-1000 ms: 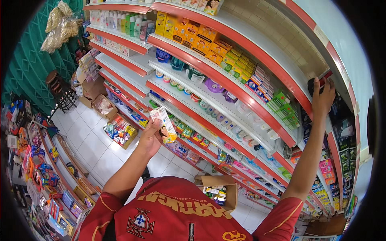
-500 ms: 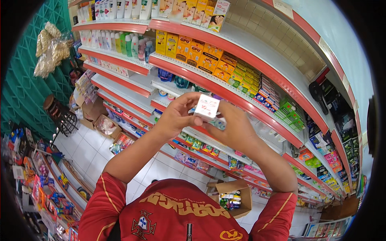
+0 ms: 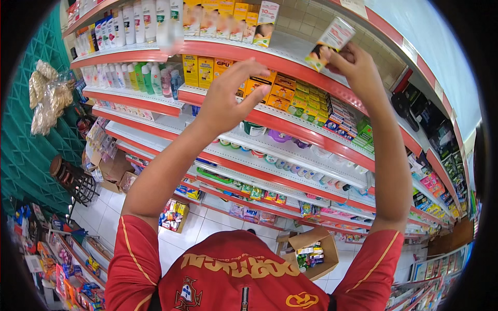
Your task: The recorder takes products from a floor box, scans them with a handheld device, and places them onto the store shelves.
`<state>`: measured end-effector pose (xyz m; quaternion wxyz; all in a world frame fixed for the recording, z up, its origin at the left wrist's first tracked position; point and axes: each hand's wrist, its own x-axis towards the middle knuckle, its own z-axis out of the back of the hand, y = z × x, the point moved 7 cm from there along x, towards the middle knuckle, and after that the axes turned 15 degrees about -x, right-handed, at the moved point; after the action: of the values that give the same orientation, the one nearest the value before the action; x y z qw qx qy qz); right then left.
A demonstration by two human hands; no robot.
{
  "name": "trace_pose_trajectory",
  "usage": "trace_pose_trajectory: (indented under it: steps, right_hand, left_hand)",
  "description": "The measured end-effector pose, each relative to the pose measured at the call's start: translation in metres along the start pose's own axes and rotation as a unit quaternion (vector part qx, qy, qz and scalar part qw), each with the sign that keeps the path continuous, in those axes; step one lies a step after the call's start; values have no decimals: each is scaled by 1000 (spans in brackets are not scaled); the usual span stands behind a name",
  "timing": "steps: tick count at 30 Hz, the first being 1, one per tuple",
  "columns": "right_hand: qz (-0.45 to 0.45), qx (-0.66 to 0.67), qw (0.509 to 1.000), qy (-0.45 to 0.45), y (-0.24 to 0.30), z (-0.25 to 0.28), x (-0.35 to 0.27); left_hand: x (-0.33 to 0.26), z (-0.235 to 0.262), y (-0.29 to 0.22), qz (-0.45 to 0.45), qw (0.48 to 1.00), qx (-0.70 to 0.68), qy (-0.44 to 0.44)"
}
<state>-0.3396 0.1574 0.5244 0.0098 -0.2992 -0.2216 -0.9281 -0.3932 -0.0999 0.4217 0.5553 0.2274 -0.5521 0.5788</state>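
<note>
View from above of a person in a red shirt [image 3: 233,274] facing red-edged shop shelves [image 3: 290,124]. Right hand [image 3: 355,67]: raised to the top shelf, fingers closed around a small white-and-orange carton [image 3: 330,41], which is tilted and sits just above the shelf's red front edge, right of a row of orange and yellow boxes [image 3: 233,15]. Left hand [image 3: 231,98]: raised in front of the second shelf, fingers loosely spread and curled, holding nothing, near the yellow and orange cartons [image 3: 280,88] stacked there. White bottles [image 3: 135,26] fill the far left of the upper shelves. An open cardboard box [image 3: 311,254] of goods stands on the tiled floor [image 3: 104,223] below.
</note>
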Motion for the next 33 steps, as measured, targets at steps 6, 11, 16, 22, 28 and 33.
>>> trace_pose_trajectory:
  steps: [6, 11, 16, 22, 28, 33]
  right_hand:
    - [-39, -34, 995, 87, -41, -29, 80]
    - [-18, 8, 983, 182, -46, -81, 132]
    - [21, 61, 966, 250, -41, -102, 160]
    - [70, 70, 934, 344, -56, -122, 183]
    - [68, 80, 929, 354, -60, -134, 184]
    - [89, 86, 930, 345, -58, -140, 185]
  left_hand:
    - [44, -18, 44, -51, 975, 213, -20]
    - [70, -13, 73, -55, 944, 322, -58]
    - [73, -15, 90, -27, 931, 363, -35]
    - [74, -17, 92, -7, 920, 391, -32]
    - [74, -17, 92, 5, 920, 390, -24]
    - [74, -18, 90, -12, 927, 373, -35]
